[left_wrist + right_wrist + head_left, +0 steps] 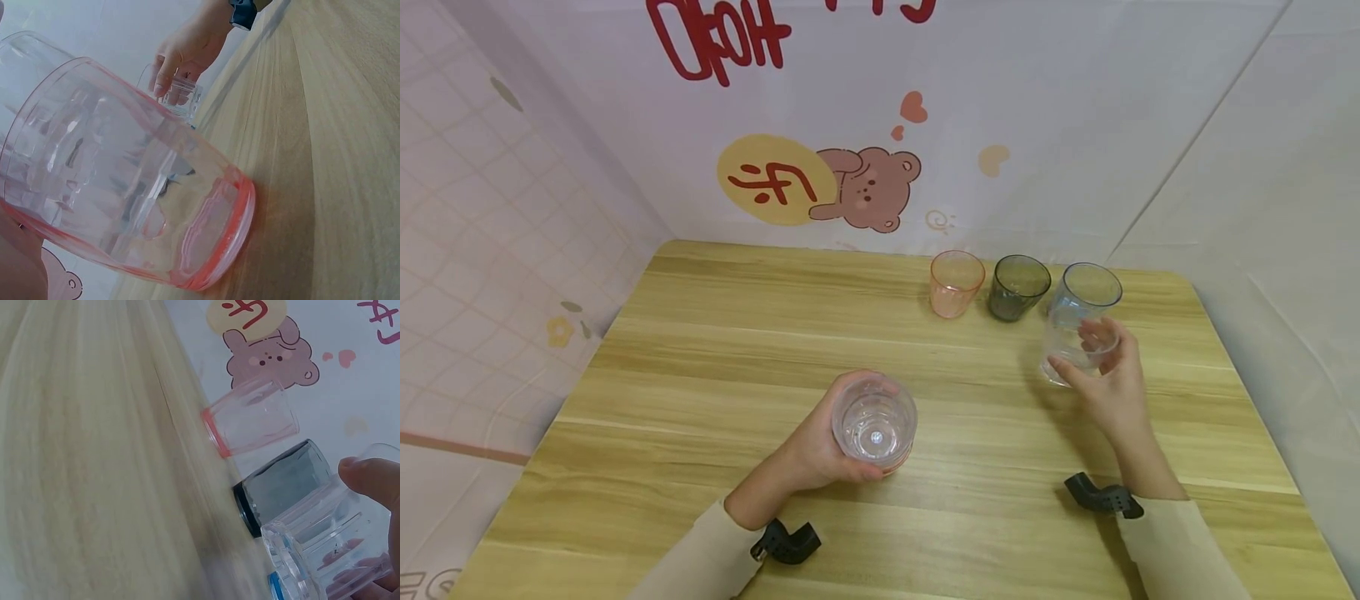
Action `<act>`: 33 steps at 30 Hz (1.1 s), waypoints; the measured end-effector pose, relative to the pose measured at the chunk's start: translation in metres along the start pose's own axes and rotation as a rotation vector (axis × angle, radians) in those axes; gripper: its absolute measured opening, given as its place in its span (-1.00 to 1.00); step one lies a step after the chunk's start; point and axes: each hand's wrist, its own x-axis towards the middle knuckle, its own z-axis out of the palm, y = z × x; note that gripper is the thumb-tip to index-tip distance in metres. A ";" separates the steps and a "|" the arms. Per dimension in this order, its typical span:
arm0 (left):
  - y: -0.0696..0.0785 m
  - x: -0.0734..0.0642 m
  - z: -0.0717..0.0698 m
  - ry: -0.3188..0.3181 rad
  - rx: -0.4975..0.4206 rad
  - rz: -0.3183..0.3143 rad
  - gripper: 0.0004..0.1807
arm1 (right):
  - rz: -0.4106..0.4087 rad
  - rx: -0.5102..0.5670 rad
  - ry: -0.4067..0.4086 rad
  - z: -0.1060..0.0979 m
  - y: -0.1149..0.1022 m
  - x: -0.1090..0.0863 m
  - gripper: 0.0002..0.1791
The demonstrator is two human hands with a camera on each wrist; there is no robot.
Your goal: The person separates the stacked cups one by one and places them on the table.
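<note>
Desk (715, 333), back row: pink cup (955, 287), grey cup (1018, 287), blue cup (1093, 287). Hands: L hand (820, 446) grips 2nd pink cup (215, 247) w/ clear cup (874, 417) nested inside; R hand (1116, 387) grips other clear cup (1062, 350) just in front of blue; contact can't tell. Prob. best: grip light, keep it level, mind rims.

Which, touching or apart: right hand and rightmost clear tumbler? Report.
Touching: the right wrist view shows the right hand gripping the clear tumbler, thumb against it.
</note>
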 end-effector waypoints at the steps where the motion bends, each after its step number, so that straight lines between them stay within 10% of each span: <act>1: 0.000 0.000 0.000 -0.001 -0.002 0.002 0.09 | 0.005 -0.002 0.001 -0.001 0.001 0.000 0.06; 33: 0.000 0.001 0.000 0.000 -0.020 0.015 0.11 | 0.132 0.031 0.022 -0.012 0.018 0.004 0.12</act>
